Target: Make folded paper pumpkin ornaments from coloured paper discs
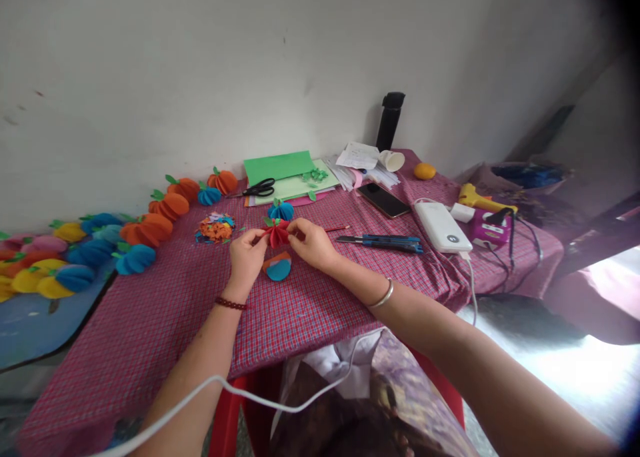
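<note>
Between my two hands is a red folded-paper pumpkin point(278, 234) with a small green leaf on top. My left hand point(248, 257) pinches its left side, and my right hand point(311, 242) pinches its right side. Just behind it stands a blue paper pumpkin point(281, 210), partly covered by the red one. In front, near my left fingers, lies a blue paper circle point(279, 270) with an orange piece point(270, 259) at its edge. A red pencil point(338, 228) pokes out beyond my right hand.
Finished paper pumpkins point(145, 230) line the left side. Paper scraps point(216, 228), black scissors point(261, 187) and green sheets point(278, 168) lie behind. To the right are a utility knife point(380, 242), a phone point(384, 199), a white power bank point(442, 226), a glue gun point(483, 200) and a black bottle point(389, 121).
</note>
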Demonstrator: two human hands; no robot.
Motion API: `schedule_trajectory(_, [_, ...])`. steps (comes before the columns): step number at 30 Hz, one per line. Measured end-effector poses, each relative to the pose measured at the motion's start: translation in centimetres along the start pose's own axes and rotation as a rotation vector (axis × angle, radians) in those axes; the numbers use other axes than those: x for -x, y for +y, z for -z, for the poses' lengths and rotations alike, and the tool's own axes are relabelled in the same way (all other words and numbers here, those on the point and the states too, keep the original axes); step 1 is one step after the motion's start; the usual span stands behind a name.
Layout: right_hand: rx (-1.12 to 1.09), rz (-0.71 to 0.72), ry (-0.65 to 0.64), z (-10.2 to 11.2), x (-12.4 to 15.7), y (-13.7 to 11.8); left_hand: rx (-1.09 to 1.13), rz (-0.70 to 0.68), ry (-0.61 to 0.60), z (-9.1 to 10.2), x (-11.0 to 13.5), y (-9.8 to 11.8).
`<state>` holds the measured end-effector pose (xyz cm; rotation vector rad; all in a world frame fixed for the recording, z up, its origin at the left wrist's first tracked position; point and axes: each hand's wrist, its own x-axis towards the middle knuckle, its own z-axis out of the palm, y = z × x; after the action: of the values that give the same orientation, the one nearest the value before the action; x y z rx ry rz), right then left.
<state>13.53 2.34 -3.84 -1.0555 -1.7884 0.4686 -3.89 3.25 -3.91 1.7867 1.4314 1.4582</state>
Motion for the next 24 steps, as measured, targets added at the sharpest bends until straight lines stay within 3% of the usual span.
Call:
schedule_trajectory(8, [0.254,-0.08,-0.099,0.4,0.0,0.0,0.049,0.037,-0.057,-0.2,0.3,0.7])
schedule_trajectory(24, [0.416,-0.104,-0.155,0.8,0.0,-0.6,0.064,0.1,-0.075,-0.5,0.6,1.2])
